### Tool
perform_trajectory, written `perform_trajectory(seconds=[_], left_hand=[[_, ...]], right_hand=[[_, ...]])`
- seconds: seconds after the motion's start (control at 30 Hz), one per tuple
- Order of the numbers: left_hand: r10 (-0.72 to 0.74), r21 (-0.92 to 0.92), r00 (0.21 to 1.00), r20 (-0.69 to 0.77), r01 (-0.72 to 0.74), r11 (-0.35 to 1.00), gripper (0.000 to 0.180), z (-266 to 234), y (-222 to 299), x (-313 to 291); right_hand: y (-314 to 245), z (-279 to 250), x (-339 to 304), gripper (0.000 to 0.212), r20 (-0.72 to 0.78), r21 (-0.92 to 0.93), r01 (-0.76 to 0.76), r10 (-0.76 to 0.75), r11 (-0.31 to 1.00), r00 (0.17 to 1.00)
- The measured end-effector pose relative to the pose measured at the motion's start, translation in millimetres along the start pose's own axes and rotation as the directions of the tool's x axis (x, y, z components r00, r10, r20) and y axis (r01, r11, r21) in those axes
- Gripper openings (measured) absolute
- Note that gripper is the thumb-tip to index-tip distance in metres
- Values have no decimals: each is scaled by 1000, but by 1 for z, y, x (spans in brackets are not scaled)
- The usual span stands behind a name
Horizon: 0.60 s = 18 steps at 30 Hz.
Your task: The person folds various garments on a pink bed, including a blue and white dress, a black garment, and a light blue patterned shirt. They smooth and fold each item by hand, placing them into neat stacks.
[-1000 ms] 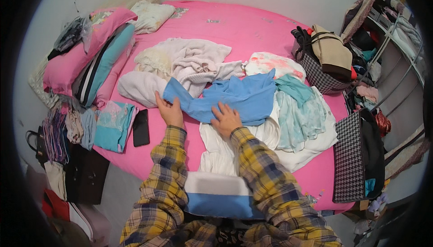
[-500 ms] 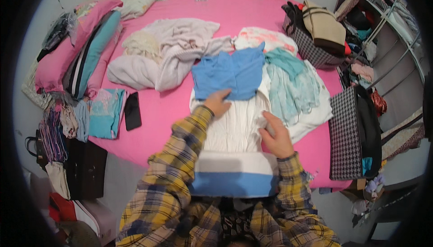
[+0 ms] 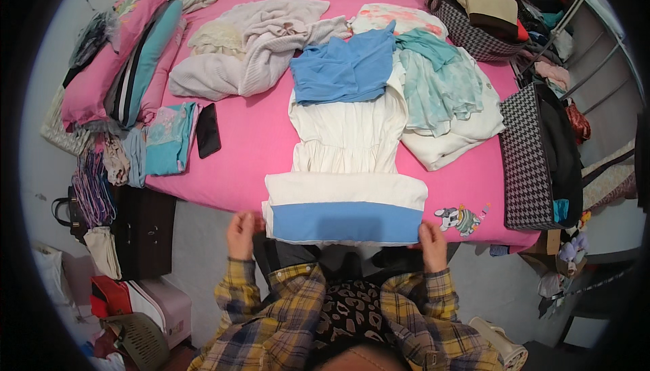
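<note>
A white and blue dress (image 3: 345,137) lies flat in front of me, its gathered waist showing in the middle. At its near end a folded section with a white and a blue band (image 3: 338,221) reaches the bed's front edge. My left hand (image 3: 242,234) is closed at the near left corner of that fold, and my right hand (image 3: 432,246) is closed at the near right corner. A blue cloth part (image 3: 344,66) lies over the dress's far end. Beside it, on the right, rest a pale green top (image 3: 443,93) and a white garment (image 3: 450,146).
The pink bed (image 3: 223,168) carries a heaped beige knit (image 3: 250,53), a black phone (image 3: 208,131) and folded turquoise clothes (image 3: 169,141). Pillows (image 3: 115,59) stand at the left. Houndstooth storage boxes (image 3: 528,161) stand at the right, before a metal rack (image 3: 596,53).
Both hands have left the middle of the dress and come back toward me, spreading apart to the near corners of the fold. The view has shifted, showing more floor.
</note>
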<state>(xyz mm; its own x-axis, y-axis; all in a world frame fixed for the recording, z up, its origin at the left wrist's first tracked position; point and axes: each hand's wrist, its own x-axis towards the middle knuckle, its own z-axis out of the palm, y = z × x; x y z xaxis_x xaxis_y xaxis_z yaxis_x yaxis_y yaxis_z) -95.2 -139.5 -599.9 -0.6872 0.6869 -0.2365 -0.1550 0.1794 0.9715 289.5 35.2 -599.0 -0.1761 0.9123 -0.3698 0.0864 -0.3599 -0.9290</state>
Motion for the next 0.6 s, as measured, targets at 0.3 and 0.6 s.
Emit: perform_trajectory(seconds=[0.3, 0.6], left_hand=[[416, 505, 908, 49, -381, 774, 98, 34, 6, -35], [529, 682, 707, 469, -671, 292, 73, 48, 5, -32]], right_hand=[[-3, 45, -18, 39, 152, 454, -45, -28, 890, 988], [-12, 51, -40, 88, 74, 172, 220, -235, 960, 969]])
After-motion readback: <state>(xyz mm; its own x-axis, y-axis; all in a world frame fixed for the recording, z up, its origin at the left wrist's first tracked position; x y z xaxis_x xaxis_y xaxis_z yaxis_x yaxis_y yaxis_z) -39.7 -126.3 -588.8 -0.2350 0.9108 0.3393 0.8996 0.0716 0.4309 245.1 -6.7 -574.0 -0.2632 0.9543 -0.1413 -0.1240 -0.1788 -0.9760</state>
